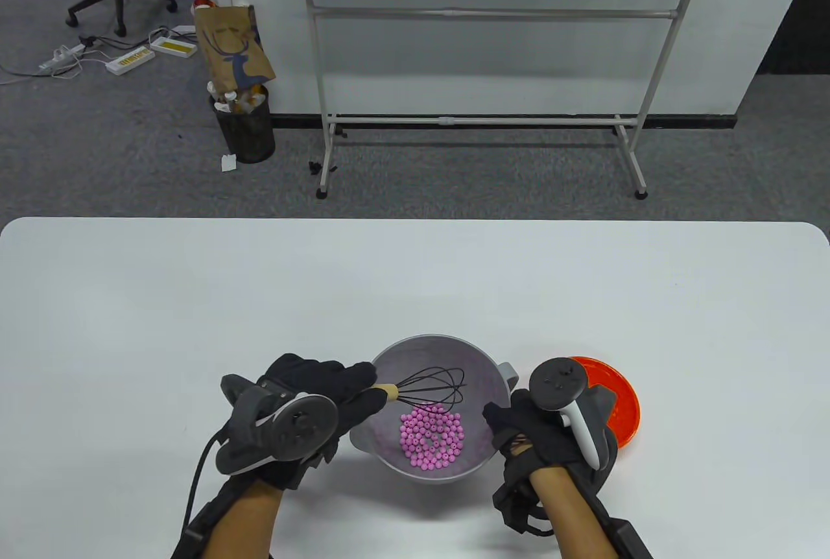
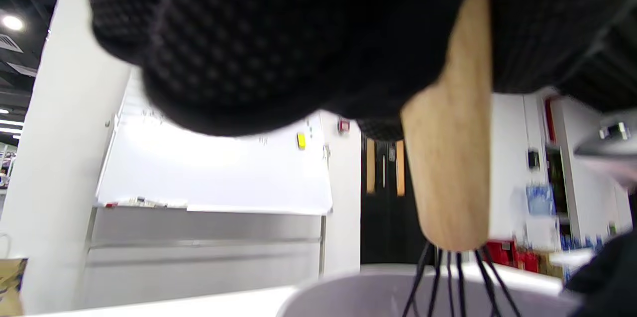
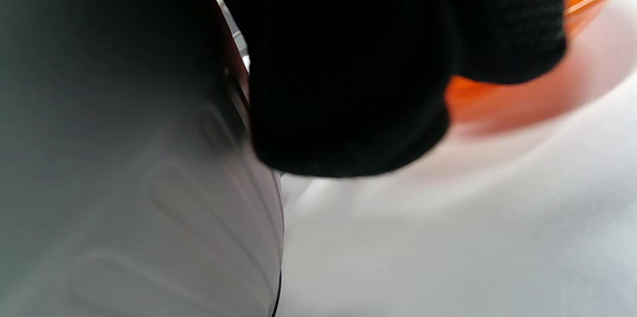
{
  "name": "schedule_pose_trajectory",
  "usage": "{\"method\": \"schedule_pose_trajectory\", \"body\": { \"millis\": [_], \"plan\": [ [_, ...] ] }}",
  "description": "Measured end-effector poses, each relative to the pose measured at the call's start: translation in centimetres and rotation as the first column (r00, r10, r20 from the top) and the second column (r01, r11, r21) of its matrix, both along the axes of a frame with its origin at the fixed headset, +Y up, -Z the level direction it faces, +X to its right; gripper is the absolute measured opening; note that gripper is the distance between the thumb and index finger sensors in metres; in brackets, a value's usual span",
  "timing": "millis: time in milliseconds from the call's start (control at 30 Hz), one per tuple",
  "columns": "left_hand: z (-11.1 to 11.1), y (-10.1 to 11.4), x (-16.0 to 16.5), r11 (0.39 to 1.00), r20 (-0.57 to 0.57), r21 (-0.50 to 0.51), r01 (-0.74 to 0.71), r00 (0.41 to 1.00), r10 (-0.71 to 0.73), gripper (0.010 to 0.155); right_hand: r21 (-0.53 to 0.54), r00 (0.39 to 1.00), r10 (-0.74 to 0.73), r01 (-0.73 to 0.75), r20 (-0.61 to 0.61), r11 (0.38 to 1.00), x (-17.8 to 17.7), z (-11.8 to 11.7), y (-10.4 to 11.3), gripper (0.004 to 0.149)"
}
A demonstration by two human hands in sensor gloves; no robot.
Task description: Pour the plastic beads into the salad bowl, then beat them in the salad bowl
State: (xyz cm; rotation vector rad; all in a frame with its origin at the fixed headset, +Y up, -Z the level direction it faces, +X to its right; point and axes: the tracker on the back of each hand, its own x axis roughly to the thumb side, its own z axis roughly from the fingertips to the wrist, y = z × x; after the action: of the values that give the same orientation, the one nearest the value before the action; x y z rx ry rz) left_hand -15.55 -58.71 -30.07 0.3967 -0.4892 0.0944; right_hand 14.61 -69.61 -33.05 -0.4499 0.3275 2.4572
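A grey salad bowl (image 1: 483, 390) stands near the table's front edge with several pink plastic beads (image 1: 431, 436) heaped in its bottom. My left hand (image 1: 324, 390) grips the wooden handle (image 2: 448, 158) of a black wire whisk (image 1: 434, 385), whose loops hang inside the bowl just above the beads. My right hand (image 1: 528, 426) holds the bowl's right rim, its fingers curled over the edge beside the spout. In the right wrist view the bowl's outer wall (image 3: 124, 182) fills the left side, and my gloved fingers (image 3: 348, 83) press against it.
An orange dish (image 1: 616, 400) lies on the table just right of the bowl, partly behind my right hand. Beyond the table's far edge stand a whiteboard frame (image 1: 480, 121) and a waste bin (image 1: 246, 128) on the carpet.
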Motion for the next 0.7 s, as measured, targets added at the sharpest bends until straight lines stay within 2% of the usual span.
{"method": "schedule_pose_trajectory", "body": {
  "millis": [167,267,367,533,600,700],
  "plan": [
    [0.2,-1.6,0.9,0.988,-0.011,-0.030,0.154,0.988,-0.154,0.043,0.072,0.999,0.033,-0.035,0.040,0.997,-0.5,0.0,-0.1,0.053],
    [1.0,-1.1,1.6,0.975,-0.007,-0.038,0.218,0.976,-0.218,0.042,0.082,0.998,0.042,-0.046,0.044,0.996,-0.5,0.1,-0.1,0.053],
    [1.7,-0.8,2.4,0.959,0.027,-0.104,0.262,0.965,-0.260,0.042,0.089,0.998,0.048,-0.052,0.047,0.995,-0.6,0.1,-0.1,0.052],
    [1.4,-0.8,2.3,0.963,0.104,-0.216,0.160,0.985,-0.140,0.042,0.097,0.997,0.053,-0.058,0.054,0.994,-0.6,0.2,-0.2,0.052],
    [1.0,-1.4,2.1,0.962,0.124,-0.256,0.098,0.990,-0.068,0.043,0.099,0.997,0.055,-0.060,0.057,0.993,-0.6,0.3,-0.2,0.052],
    [0.2,-2.7,2.2,0.963,0.114,-0.266,0.042,0.993,-0.012,0.044,0.104,0.996,0.069,-0.075,0.063,0.992,-0.7,0.3,-0.1,0.052]
  ]
}}
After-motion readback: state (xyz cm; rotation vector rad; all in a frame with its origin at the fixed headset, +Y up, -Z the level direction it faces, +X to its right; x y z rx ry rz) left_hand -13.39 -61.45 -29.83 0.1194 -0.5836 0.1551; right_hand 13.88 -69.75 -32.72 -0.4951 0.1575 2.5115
